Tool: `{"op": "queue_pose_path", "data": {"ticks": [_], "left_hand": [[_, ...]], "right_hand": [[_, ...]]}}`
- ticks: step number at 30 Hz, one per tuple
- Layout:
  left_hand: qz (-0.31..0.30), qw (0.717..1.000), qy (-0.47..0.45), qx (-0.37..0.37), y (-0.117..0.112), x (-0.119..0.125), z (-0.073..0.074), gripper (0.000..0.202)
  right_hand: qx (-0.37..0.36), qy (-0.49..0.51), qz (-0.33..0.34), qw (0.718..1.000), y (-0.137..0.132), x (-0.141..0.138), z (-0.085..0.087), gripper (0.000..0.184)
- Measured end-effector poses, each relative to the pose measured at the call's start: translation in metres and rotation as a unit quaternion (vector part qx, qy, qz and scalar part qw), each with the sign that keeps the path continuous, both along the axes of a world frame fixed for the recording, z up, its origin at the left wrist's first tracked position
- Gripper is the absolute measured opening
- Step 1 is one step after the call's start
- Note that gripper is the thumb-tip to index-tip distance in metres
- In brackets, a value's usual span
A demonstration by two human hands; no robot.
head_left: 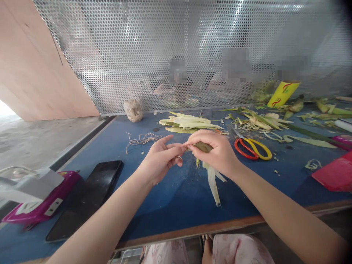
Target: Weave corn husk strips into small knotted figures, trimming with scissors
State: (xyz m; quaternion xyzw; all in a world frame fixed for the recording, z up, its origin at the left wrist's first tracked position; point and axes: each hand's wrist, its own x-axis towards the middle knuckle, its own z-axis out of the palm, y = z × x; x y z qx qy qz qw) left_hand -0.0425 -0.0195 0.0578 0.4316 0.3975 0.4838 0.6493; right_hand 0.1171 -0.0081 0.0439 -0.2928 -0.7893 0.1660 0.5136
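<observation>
My right hand (218,149) is closed around a small olive-green bundle (202,147), which looks like folded corn husk. Pale strips of husk (212,183) hang below that hand over the blue table. At the bundle's narrow left end, my left hand (163,159) pinches with thumb and forefinger, its other fingers loosely bent. The pinched tip is mostly hidden by the fingertips. To the right of my right hand lie scissors (254,148) with one red and one yellow handle. Thin brown string (141,139) lies loose beyond my left hand.
Flat corn husks (189,123) lie ahead, with husk scraps (266,121) farther right. A yellow container (283,94) and a crumpled, wrapped lump (133,110) stand before a perforated metal panel (154,47). A black phone (88,198) and magenta power strip (46,205) sit left; a pinkish-red object (334,172) right.
</observation>
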Motion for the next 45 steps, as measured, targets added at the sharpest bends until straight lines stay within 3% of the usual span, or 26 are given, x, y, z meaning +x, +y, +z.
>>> {"op": "queue_pose_path", "data": {"ticks": [2, 5, 8, 15, 27, 39, 42, 45], "left_hand": [[-0.028, 0.999, -0.019, -0.028, 0.000, -0.001, 0.002, 0.074], [-0.061, 0.996, -0.033, -0.059, 0.000, -0.002, 0.004, 0.045], [-0.058, 0.995, -0.042, -0.073, 0.000, -0.003, 0.005, 0.020], [-0.058, 0.994, -0.049, -0.077, 0.004, -0.004, 0.003, 0.008], [-0.072, 0.993, -0.043, -0.085, 0.004, -0.005, 0.003, 0.010], [-0.063, 0.994, -0.027, -0.088, 0.004, -0.005, 0.003, 0.011], [-0.060, 0.993, -0.027, -0.099, 0.004, -0.004, 0.003, 0.017], [-0.054, 0.993, -0.028, -0.104, 0.003, -0.004, 0.004, 0.036]], "right_hand": [[0.017, 0.007, 0.010, 1.000, 0.000, 0.001, 0.001, 0.015], [0.004, 0.030, 0.013, 0.999, -0.001, 0.000, 0.001, 0.015], [-0.001, 0.029, 0.008, 1.000, -0.002, 0.000, 0.001, 0.015], [0.031, 0.005, -0.013, 0.999, 0.000, 0.000, -0.002, 0.019], [0.045, -0.012, 0.014, 0.999, 0.002, 0.003, -0.001, 0.014], [0.109, -0.051, 0.028, 0.992, 0.003, 0.009, 0.003, 0.016], [0.123, -0.058, 0.049, 0.990, 0.004, 0.010, 0.003, 0.015], [0.121, -0.072, 0.055, 0.989, 0.004, 0.011, 0.004, 0.016]]}}
